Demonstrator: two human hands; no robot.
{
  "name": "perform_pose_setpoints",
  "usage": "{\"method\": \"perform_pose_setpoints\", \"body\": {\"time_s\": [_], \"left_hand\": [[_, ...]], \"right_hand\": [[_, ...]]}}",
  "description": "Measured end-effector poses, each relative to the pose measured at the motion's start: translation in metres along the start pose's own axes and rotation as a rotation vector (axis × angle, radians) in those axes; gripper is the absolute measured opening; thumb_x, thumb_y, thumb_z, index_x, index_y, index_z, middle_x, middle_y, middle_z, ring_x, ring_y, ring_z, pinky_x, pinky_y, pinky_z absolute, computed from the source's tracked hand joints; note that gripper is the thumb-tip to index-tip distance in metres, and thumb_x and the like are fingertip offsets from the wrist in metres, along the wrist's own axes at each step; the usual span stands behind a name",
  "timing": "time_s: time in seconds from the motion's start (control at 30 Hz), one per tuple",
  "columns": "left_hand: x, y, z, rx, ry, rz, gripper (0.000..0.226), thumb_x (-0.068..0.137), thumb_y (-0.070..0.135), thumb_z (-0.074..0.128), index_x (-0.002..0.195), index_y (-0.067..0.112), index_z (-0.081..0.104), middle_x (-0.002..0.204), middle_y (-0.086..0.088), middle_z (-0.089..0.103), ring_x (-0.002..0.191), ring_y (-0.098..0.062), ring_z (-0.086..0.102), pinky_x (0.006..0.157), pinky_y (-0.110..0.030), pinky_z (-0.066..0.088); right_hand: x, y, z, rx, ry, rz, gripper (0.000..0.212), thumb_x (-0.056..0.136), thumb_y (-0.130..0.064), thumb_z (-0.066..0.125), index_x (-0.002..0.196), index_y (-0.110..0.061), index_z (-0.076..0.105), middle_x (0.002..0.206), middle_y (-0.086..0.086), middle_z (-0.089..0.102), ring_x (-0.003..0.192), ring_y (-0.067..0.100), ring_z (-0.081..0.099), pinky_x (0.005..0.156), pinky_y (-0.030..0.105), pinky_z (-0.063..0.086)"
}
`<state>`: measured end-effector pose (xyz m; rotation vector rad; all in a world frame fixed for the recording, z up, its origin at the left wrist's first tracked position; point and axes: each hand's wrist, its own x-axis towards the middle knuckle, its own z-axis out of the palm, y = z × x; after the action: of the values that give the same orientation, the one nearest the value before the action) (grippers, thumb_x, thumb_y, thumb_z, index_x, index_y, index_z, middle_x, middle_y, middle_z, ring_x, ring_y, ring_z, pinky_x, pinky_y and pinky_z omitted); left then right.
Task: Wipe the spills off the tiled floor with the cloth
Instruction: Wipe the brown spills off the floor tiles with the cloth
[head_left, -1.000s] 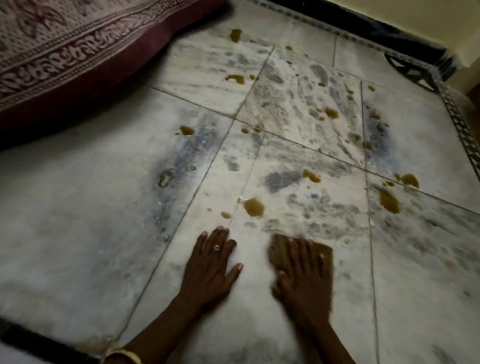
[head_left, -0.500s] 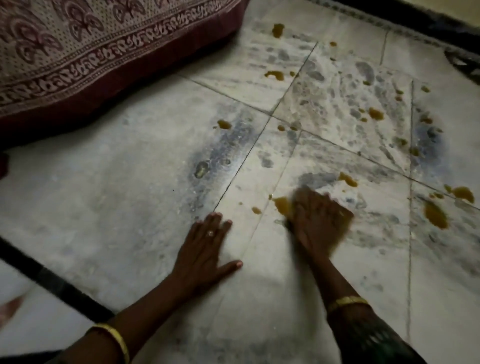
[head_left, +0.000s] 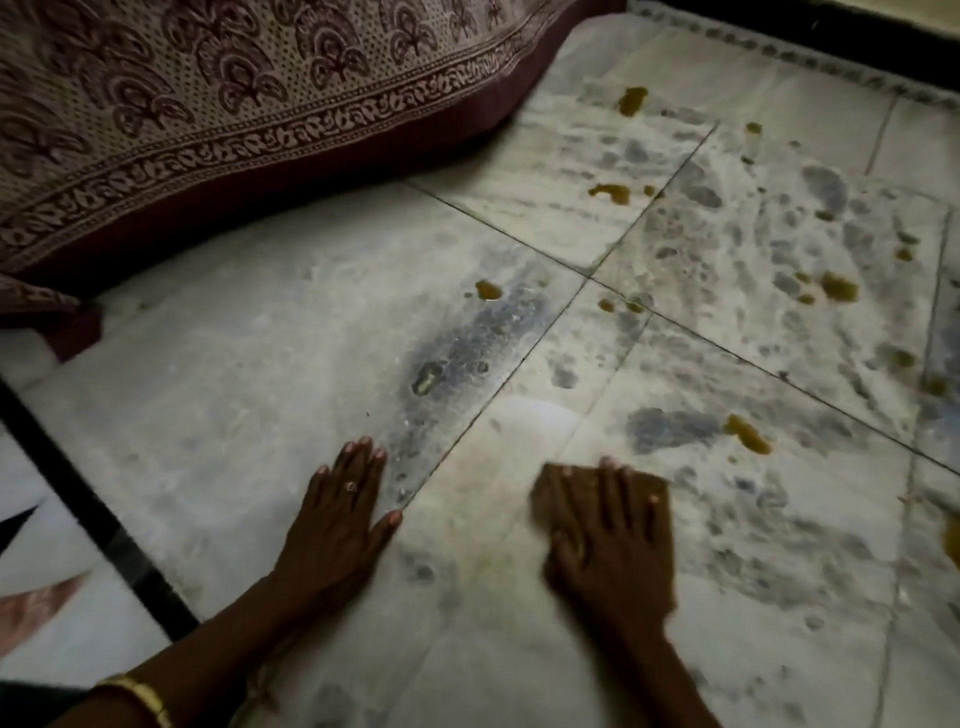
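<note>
My right hand (head_left: 608, 545) lies flat, fingers spread, pressing a brown cloth (head_left: 655, 486) onto the pale marble tiled floor (head_left: 260, 415); only the cloth's far edge and right corner show past my fingers. My left hand (head_left: 340, 525), with a ring, rests palm-down on the bare floor to the left and holds nothing. Several yellow-brown spills dot the tiles beyond: the nearest spill (head_left: 748, 435) is up and right of the cloth, another spill (head_left: 488, 290) lies farther left, and more spills (head_left: 610, 191) sit near the back.
A patterned maroon bedspread (head_left: 218, 114) hangs to the floor at the upper left. A black inlay strip (head_left: 98, 519) crosses the floor at the left. A dark patterned border (head_left: 810, 52) runs along the far wall.
My right hand pushed the cloth forward over a spill, then pulled it back toward me; that spill and a small drop beside it are gone. The left hand stayed planted. The camera view shifted.
</note>
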<state>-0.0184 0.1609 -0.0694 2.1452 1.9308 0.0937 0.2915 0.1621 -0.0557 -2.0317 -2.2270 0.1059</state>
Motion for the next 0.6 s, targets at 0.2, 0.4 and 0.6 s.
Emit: {"method": "perform_pose_setpoints", "body": {"time_s": [0.2, 0.4, 0.6], "left_hand": [[0.005, 0.005, -0.012, -0.008, 0.049, 0.025, 0.085, 0.093, 0.065, -0.002, 0.150, 0.008, 0.024, 0.158, -0.011, 0.020, 0.147, -0.024, 0.015, 0.115, -0.026, -0.006], [0.062, 0.019, -0.016, -0.251, 0.215, -0.058, 0.071, 0.097, 0.059, 0.005, 0.148, 0.017, 0.031, 0.158, -0.004, 0.025, 0.147, -0.015, 0.011, 0.118, -0.029, -0.001], [0.145, 0.071, -0.002, -0.199, 0.129, 0.210, 0.066, 0.101, 0.051, 0.011, 0.143, 0.011, 0.042, 0.152, -0.015, 0.036, 0.142, -0.023, 0.020, 0.117, -0.036, 0.005]], "right_hand": [[0.122, -0.055, 0.009, 0.121, -0.066, 0.220, 0.071, 0.084, -0.051, 0.026, 0.149, -0.023, 0.030, 0.159, 0.016, 0.018, 0.147, 0.035, 0.009, 0.116, 0.051, -0.006], [0.063, -0.123, 0.014, 0.102, -0.104, -0.237, 0.075, 0.074, -0.043, 0.044, 0.147, -0.029, 0.036, 0.155, 0.012, 0.029, 0.147, 0.027, 0.015, 0.114, 0.053, 0.010], [0.003, -0.009, 0.001, -0.029, -0.001, -0.145, 0.061, 0.084, -0.046, 0.041, 0.143, -0.030, 0.043, 0.148, 0.012, 0.043, 0.142, 0.031, 0.032, 0.105, 0.059, 0.033]]}}
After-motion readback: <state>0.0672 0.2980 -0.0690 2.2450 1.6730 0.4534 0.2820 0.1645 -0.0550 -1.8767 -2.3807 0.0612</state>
